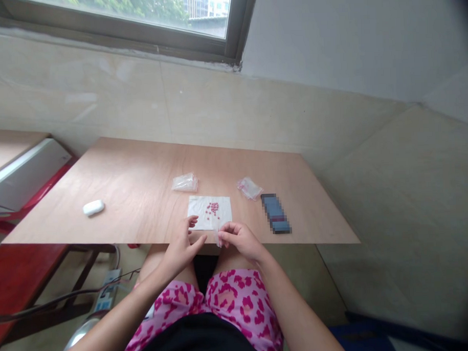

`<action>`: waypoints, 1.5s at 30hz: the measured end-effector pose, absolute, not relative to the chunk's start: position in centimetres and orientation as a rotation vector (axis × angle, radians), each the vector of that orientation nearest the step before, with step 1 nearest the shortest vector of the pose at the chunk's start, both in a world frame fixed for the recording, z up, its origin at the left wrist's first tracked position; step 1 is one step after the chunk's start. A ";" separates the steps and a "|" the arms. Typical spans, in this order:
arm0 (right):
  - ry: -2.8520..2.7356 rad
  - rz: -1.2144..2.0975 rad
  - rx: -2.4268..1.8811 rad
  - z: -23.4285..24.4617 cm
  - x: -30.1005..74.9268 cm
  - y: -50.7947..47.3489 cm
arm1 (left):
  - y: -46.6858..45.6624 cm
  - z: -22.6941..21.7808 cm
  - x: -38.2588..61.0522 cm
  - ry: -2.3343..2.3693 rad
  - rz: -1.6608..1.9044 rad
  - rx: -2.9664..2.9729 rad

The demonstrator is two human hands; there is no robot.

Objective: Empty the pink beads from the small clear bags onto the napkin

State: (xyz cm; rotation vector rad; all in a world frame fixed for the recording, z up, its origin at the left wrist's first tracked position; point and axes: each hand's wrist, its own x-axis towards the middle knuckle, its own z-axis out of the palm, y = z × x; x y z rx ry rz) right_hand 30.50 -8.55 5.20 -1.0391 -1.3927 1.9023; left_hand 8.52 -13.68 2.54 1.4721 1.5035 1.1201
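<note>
A small clear plastic bag [217, 237] is pinched in my right hand [238, 238], close to the table's front edge. My left hand [186, 241] is beside it with thumb and fingers apart, holding nothing. Just beyond both hands lies a white sheet [199, 207], its near edge partly covered by my left fingers. On the sheet is a loose cluster of small pink-red beads or pellets [212, 208]; their exact kind is too small to tell.
Clear plastic bags lie in a stack [185, 183] behind the sheet, with another pile of small bags [250, 188] to the right. A phone-like blurred object [276, 213] is at right, a white rounded case [93, 207] at left. The wooden tabletop [137, 173] ends before my lap.
</note>
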 end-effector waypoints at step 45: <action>-1.597 1.653 -1.055 3.2 27.4 -11.0 | -14.2 4.6 9.8 1.492 0.806 1.674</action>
